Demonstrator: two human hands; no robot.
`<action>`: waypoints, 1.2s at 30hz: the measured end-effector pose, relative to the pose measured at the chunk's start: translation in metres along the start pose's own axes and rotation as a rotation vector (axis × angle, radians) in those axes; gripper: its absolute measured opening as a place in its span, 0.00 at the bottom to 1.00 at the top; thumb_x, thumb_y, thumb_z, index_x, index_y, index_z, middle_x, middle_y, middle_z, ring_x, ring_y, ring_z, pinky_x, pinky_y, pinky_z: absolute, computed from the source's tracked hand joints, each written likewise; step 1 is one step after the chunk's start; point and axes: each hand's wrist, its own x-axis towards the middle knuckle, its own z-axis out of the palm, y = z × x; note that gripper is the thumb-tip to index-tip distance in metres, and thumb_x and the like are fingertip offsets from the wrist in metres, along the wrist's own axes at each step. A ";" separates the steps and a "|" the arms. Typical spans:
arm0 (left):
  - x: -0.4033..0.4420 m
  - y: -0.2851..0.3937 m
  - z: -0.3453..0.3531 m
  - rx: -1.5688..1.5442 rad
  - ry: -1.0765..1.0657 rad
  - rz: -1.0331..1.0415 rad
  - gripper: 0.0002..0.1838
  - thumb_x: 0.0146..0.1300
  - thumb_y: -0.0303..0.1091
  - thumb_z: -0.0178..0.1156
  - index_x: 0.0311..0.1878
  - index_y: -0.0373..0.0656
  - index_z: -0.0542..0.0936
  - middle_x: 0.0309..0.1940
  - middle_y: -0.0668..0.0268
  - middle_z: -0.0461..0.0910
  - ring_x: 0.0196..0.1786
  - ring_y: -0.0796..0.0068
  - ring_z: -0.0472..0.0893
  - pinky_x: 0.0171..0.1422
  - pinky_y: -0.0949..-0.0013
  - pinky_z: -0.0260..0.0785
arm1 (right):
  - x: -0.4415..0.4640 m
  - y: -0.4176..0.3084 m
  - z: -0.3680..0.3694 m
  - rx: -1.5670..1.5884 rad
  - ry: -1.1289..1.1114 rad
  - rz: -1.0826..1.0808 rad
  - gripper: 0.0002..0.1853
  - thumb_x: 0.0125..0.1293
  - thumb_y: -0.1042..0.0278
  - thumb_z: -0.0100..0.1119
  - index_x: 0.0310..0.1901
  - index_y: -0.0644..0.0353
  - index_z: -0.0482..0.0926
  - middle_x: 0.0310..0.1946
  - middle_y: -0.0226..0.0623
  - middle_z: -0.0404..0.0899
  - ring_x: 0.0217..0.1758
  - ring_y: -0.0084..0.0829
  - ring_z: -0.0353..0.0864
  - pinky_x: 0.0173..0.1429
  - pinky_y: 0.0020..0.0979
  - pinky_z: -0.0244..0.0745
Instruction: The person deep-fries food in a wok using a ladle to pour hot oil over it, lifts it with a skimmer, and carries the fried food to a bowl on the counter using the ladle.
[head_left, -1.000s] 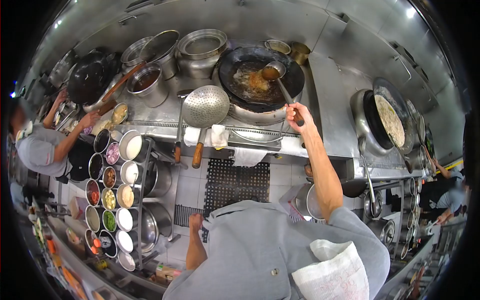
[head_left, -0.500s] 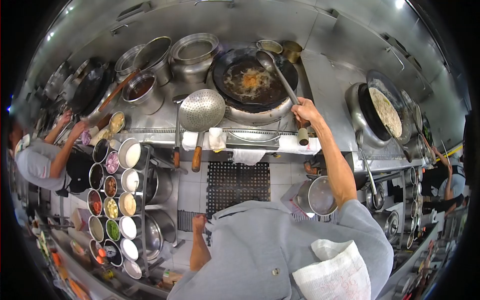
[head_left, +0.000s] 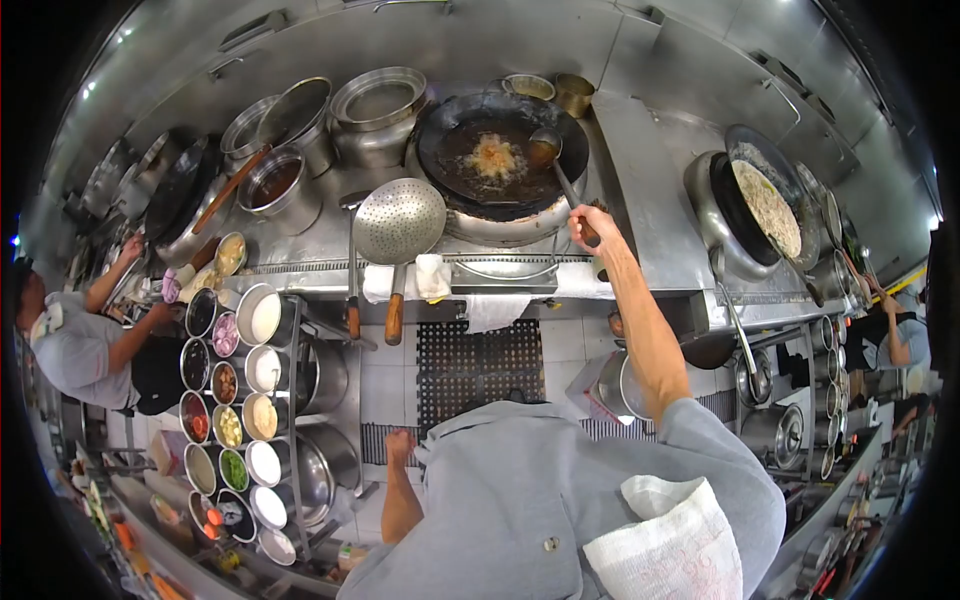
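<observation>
My right hand (head_left: 594, 229) is wrapped round the wooden handle of a metal ladle (head_left: 546, 148). The ladle's bowl sits at the right side of the dark oil in a black wok (head_left: 440, 150). Near the wok's middle, an orange-golden piece of food (head_left: 494, 157) bubbles in the oil. My left hand (head_left: 400, 442) hangs low beside my body, its fingers curled; whether anything is in it cannot be made out. Left of the wok, a perforated strainer (head_left: 400, 220) with a wooden handle lies at the counter's front edge.
Metal pots (head_left: 276, 188) stand left of the wok. A rack of ingredient tins (head_left: 262, 368) is at the left, with a co-worker (head_left: 85, 345) beyond it. Another wok (head_left: 765, 210) with pale food is at the right. Another person (head_left: 905, 335) is at far right.
My right hand raised the ladle towards the wok's back rim, then brought it back down to the oil at the right. The food in the oil looks more compact.
</observation>
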 end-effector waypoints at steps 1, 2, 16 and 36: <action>-0.001 0.000 0.000 -0.013 0.041 -0.035 0.11 0.51 0.32 0.48 0.32 0.36 0.77 0.17 0.66 0.74 0.15 0.76 0.71 0.15 0.74 0.60 | 0.000 0.001 0.001 -0.002 -0.001 0.001 0.03 0.56 0.74 0.49 0.28 0.62 0.69 0.14 0.27 0.65 0.12 0.20 0.61 0.16 0.22 0.58; -0.001 0.001 0.000 -0.025 0.080 -0.070 0.11 0.51 0.31 0.49 0.32 0.36 0.77 0.16 0.66 0.74 0.14 0.77 0.70 0.14 0.75 0.59 | -0.001 0.003 0.000 0.143 -0.103 0.035 0.03 0.56 0.74 0.48 0.29 0.63 0.68 0.15 0.27 0.66 0.13 0.19 0.62 0.17 0.22 0.58; -0.008 0.002 -0.009 -0.020 -0.005 0.064 0.13 0.49 0.30 0.46 0.33 0.34 0.77 0.19 0.65 0.75 0.19 0.77 0.73 0.18 0.75 0.64 | -0.024 -0.021 0.010 -0.513 -0.039 -0.158 0.04 0.54 0.76 0.48 0.23 0.61 0.68 0.14 0.28 0.66 0.12 0.20 0.64 0.15 0.23 0.59; 0.005 0.014 -0.021 0.012 0.027 -0.107 0.12 0.50 0.30 0.47 0.30 0.35 0.78 0.18 0.64 0.74 0.16 0.76 0.72 0.15 0.76 0.60 | -0.018 0.000 0.005 -0.947 0.261 -0.401 0.04 0.49 0.75 0.50 0.28 0.64 0.70 0.12 0.31 0.67 0.10 0.22 0.65 0.13 0.25 0.57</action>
